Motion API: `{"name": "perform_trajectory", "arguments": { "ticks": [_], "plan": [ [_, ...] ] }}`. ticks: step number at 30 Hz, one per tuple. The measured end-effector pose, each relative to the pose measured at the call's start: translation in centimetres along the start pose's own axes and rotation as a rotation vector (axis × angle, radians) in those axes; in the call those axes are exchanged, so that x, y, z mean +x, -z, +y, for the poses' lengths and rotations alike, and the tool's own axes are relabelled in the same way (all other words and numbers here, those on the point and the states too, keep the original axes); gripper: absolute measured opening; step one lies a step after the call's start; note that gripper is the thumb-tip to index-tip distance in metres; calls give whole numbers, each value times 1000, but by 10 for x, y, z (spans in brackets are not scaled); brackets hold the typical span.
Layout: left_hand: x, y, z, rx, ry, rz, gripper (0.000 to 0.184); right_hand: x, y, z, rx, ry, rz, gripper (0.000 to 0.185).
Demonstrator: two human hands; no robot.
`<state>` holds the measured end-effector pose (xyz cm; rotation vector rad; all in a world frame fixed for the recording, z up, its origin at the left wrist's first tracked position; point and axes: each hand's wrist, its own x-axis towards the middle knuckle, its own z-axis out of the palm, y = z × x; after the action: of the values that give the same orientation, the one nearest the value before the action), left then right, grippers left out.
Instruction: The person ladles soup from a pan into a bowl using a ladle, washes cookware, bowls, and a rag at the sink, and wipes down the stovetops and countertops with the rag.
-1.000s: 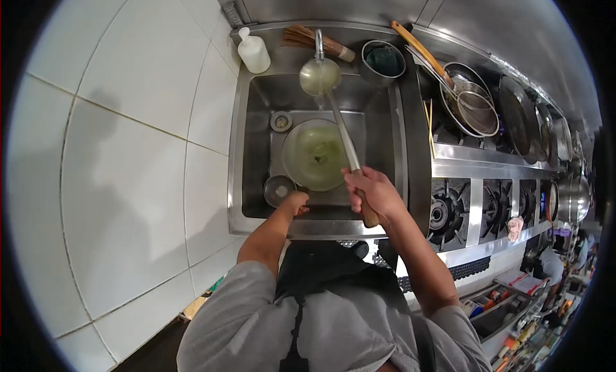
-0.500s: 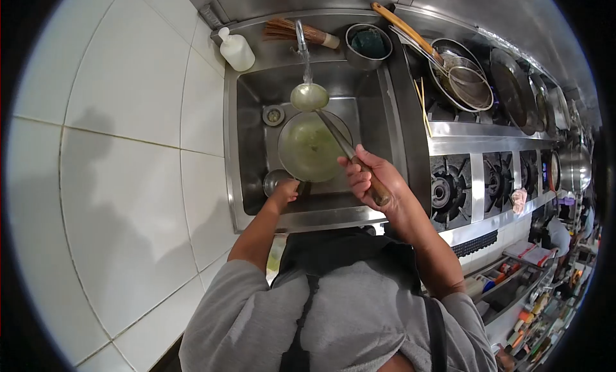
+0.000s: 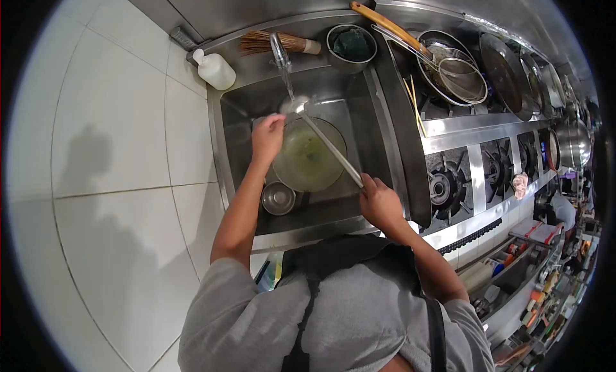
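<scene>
My right hand (image 3: 381,205) is wrapped round the handle of a long metal ladle (image 3: 333,149), which slants up and left over the sink. The ladle's bowl (image 3: 297,105) is under the running water of the tap (image 3: 280,51). My left hand (image 3: 267,140) is raised just left of the ladle's bowl, fingers pressed together; anything in them is hidden. Below the ladle a wide round pan (image 3: 309,170) holds cloudy greenish water in the sink (image 3: 366,125). A small metal bowl (image 3: 278,198) sits at the pan's lower left.
Behind the sink are a white plastic bottle (image 3: 216,71), a bristle brush (image 3: 269,43) and a metal pot (image 3: 351,65) with a dark green pad. To the right, strainers (image 3: 460,80) rest in a pan beside gas burners (image 3: 443,187). A tiled wall (image 3: 115,135) bounds the left.
My left hand has left the pan's near edge and moved up beside the ladle's bowl. My right hand has turned palm-down on the handle, and the ladle's bowl has tipped.
</scene>
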<state>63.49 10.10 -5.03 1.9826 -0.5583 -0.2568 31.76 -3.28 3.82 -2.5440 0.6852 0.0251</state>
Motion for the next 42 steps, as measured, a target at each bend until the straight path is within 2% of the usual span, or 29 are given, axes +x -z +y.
{"name": "perform_trajectory", "arguments": {
  "ticks": [2, 5, 8, 11, 12, 15, 16, 19, 23, 24, 27, 30, 33, 34, 37, 38, 41, 42],
  "plan": [
    [30, -21, 5, 203, -304, -53, 24, -4, 6, 2, -25, 11, -1, 43],
    [63, -46, -1, 563, -623, -13, 37, -14, 20, 2, -26, 98, -8, 46],
    [109, -37, 9, 69, 433, -569, 49, -26, 34, 9, -77, 126, -1, 48],
    [125, -38, -7, -308, 741, -753, 62, -32, 51, 12, -127, 77, 10, 48],
    [125, -39, -9, -412, 868, -704, 57, -32, 55, 13, -152, 73, 22, 48],
    [106, -55, -11, -780, 1145, -383, 52, -23, 55, 13, -169, 49, 80, 47],
    [103, -64, -26, -909, 1151, -323, 46, -21, 52, 10, -168, 33, 84, 45],
    [98, -79, -41, -982, 1105, -222, 39, -23, 43, 16, -76, -26, 60, 50],
    [98, -81, -49, -401, 361, -68, 40, -26, 47, 14, -113, 76, 79, 43],
    [105, -67, -37, -318, 342, -212, 34, -26, 46, 9, -98, 80, 68, 43],
    [102, -53, -18, -85, 88, -96, 29, -30, 41, 6, -68, 51, 53, 45],
    [87, -37, 11, 44, -165, -58, 32, -32, 38, 4, -45, 42, 71, 47],
    [72, -45, 5, 175, -323, 112, 41, -28, 33, 1, -31, 24, 68, 48],
    [63, -47, 11, 217, -295, 78, 41, -28, 30, 2, -29, 27, 69, 49],
    [77, -54, -4, 65, -170, 253, 39, -30, 29, 0, -26, 3, 23, 50],
    [76, -56, -10, 124, -215, 260, 40, -30, 32, 0, -31, -8, 8, 50],
    [30, -58, 33, 238, -400, 4, 40, -23, 25, -6, -16, -22, 68, 51],
    [20, -73, 20, 127, -267, -68, 44, -19, 25, -8, -3, -39, 76, 50]
  ]
}}
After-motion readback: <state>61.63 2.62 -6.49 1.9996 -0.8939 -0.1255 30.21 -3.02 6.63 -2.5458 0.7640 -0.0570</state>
